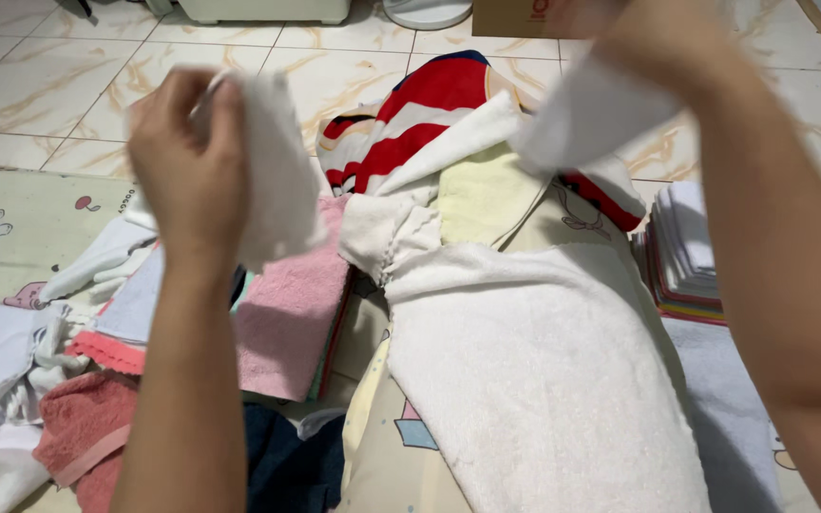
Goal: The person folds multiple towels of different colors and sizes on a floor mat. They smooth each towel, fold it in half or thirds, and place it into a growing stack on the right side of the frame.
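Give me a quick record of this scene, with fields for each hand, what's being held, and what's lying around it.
left hand: raised, gripping one corner of the white towel
right hand: raised at the top edge, gripping another corner of it
white towel: hangs between both hands, drapes down toward the camera
folded stack: small cloths, right of the towel
pink towel: lying flat, left of the white towel
red striped cloth: behind the towel
surface: patterned mat on a tiled floor
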